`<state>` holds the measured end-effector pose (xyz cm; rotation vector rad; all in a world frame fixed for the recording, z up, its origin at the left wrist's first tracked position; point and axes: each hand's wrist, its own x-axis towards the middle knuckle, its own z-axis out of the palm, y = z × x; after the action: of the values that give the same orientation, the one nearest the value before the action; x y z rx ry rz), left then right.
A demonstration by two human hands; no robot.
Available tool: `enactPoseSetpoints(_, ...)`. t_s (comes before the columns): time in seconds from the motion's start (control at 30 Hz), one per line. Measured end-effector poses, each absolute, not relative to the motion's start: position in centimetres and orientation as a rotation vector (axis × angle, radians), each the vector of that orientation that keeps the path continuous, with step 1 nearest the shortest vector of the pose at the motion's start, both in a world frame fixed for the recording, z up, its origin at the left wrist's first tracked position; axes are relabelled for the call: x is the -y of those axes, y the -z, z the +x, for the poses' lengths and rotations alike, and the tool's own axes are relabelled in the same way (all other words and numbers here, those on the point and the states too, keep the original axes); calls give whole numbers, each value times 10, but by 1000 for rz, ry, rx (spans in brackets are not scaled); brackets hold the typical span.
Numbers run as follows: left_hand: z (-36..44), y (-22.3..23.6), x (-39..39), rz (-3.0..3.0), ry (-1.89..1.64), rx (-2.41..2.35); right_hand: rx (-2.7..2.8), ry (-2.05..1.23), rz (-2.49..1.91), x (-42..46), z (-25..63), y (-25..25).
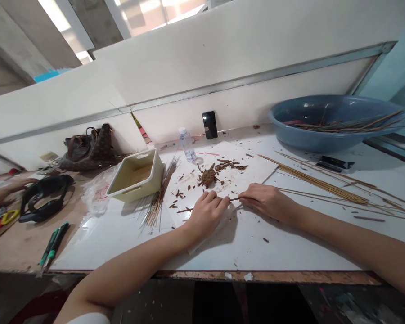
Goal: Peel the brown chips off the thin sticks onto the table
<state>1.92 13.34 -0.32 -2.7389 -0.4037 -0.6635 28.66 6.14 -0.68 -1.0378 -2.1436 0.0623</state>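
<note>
My left hand (207, 215) and my right hand (266, 201) meet low on the white work surface, both pinching a thin brown wooden stick (234, 199). The stick's near end pokes out to the left of my left hand. Just beyond my hands lies a white paper sheet (253, 166) strewn with dark brown wood chips, heaped around a lumpy brown piece of wood (208, 177). A bundle of long thin sticks (317, 182) lies to my right, and a shorter bundle (158, 202) lies to my left.
A cream plastic tray (137, 175) and a water bottle (187, 145) stand past the left bundle. A blue basin (330, 135) holds sticks at back right. A co-worker's hand (20, 183) rests at far left near scissors (2, 222), a black strap (45, 198) and green-handled tools (52, 245).
</note>
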Motion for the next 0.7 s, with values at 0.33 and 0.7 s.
enactPoseSetpoints(0.33,20,4,-135,-2739,709,435,2166,-54,-954,-68,294,10)
enactPoseSetpoints(0.7,19,3,-133,-2757,703,460,2172,-59,-963,-64,296,10)
